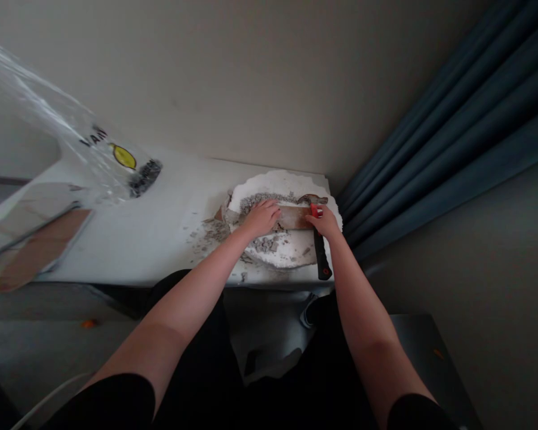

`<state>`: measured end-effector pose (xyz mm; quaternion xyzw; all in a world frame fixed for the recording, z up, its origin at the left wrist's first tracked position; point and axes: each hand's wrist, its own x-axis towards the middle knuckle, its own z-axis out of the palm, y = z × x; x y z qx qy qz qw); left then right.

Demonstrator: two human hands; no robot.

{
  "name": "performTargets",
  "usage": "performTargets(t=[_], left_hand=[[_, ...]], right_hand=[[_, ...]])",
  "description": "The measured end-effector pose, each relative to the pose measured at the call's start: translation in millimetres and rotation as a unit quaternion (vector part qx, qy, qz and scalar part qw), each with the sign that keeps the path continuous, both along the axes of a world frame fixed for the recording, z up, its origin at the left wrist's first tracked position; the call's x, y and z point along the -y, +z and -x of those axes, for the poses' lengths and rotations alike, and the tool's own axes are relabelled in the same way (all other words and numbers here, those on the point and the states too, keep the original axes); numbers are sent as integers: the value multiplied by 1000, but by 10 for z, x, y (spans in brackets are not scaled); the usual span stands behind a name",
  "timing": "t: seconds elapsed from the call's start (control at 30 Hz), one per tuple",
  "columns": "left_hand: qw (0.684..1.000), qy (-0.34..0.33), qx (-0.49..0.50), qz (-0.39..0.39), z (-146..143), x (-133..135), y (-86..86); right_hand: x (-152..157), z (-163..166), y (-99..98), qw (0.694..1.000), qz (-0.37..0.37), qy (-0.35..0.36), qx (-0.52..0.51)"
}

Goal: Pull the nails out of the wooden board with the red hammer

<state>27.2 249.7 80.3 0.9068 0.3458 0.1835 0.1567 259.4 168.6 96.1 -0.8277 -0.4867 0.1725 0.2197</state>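
A round white slab with a rough edge point(291, 254) lies on the white table, with grey crumbled rubble point(266, 245) spread over it. Across its middle runs a flat brown piece, like a short board point(294, 218). My left hand point(262, 218) rests flat on the left part of this board, fingers stretched out. At the board's right end, my right hand point(326, 222) closes around the upper part of a claw hammer point(321, 254). The hammer's metal head points away from me and its black handle with red neck points towards me.
Loose grey bits are scattered on the white table point(129, 245) left of the slab. A clear printed plastic bag point(103, 155) stands further left, near a brown flat piece point(49, 251). Dark blue curtains point(430, 143) hang at right; a wall rises behind.
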Motion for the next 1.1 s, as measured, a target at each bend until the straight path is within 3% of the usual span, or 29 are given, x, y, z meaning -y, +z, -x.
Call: performTargets(t=[0.27,0.5,0.6,0.73,0.87,1.1], left_hand=[[998,-2,-68,-8,-339,30,89],[998,-20,-60,-21,-208,187,5],[1000,-21,-11,0,-103,166,-21],[996,53,57,39,73,44,20],[992,111,7,62,206,9,90],[999,-4,-51,2,287,57,29]], right_hand=[[-66,69,41,998,19,-2,54],[222,124,79,997,36,26,59],[378,115,113,996,41,38,69],[578,68,194,989,109,41,92],[735,92,228,978,177,48,100],[733,-26,279,974,174,61,132]])
